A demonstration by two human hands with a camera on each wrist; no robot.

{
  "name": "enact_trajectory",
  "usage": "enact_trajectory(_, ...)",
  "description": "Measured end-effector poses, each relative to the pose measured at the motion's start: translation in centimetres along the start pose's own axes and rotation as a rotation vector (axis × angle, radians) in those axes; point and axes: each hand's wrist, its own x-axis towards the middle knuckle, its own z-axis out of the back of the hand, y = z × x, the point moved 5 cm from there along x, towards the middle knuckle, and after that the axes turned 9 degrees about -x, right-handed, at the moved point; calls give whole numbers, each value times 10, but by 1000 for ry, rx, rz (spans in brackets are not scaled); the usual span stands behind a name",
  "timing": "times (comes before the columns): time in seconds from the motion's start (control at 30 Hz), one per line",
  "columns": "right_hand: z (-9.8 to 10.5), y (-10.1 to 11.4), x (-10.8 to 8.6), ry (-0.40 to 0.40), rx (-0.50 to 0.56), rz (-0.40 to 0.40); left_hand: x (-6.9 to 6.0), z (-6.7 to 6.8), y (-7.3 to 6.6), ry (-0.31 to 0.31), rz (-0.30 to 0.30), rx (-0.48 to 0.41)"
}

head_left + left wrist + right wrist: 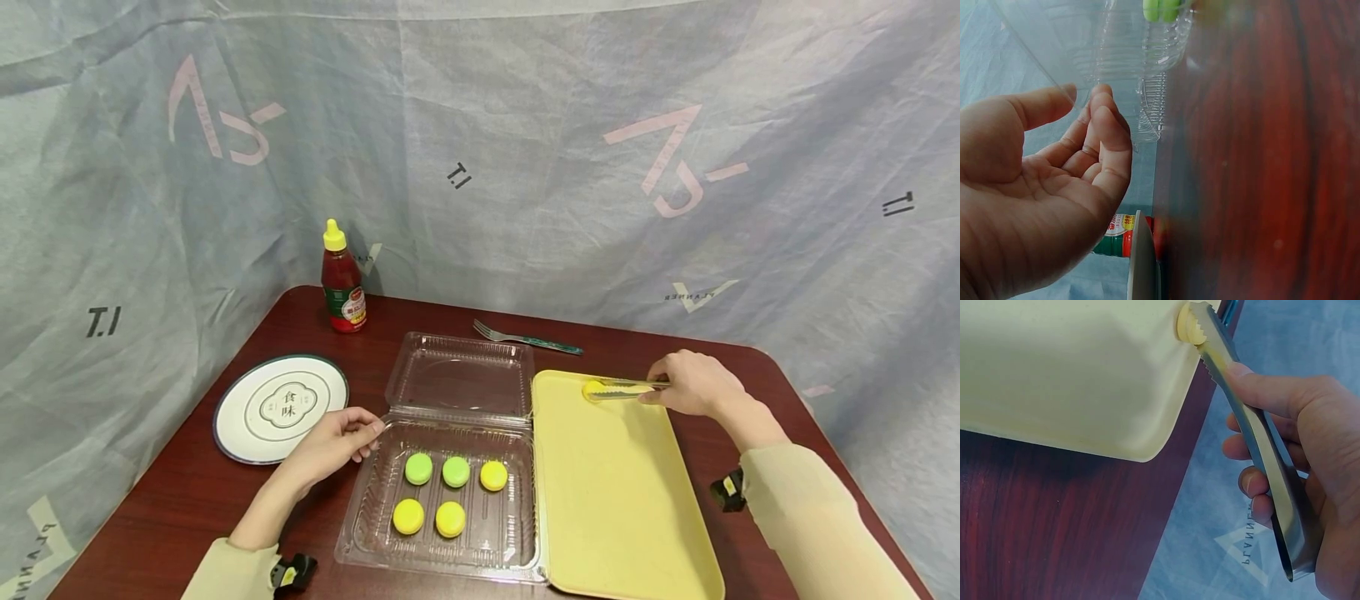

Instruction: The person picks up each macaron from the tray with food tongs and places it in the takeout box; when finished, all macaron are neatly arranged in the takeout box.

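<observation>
My right hand grips metal food tongs, thumb on one arm and fingers curled round the other. Between the serrated tips of the tongs is a yellow macaron, at the far end of the yellow tray. My left hand pinches the left rim of a clear plastic container between thumb and fingers. The container's lid lies folded back behind it. Inside the container sit two green macarons and several yellow macarons, in two rows.
To the left, a white plate with a dark rim lies beside my left hand. A red sauce bottle with a yellow cap stands at the back left. A fork lies behind the container and tray. Grey cloth hangs around the dark wooden table.
</observation>
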Motion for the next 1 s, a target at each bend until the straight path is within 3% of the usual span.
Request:
enact_trajectory(0.4,16,11,-10,-33,-14,27,0,0,1,-4,1,-1)
enact_trajectory(1.0,57,61,-40,-157,-15,147,1,0,0,-4,2,-1)
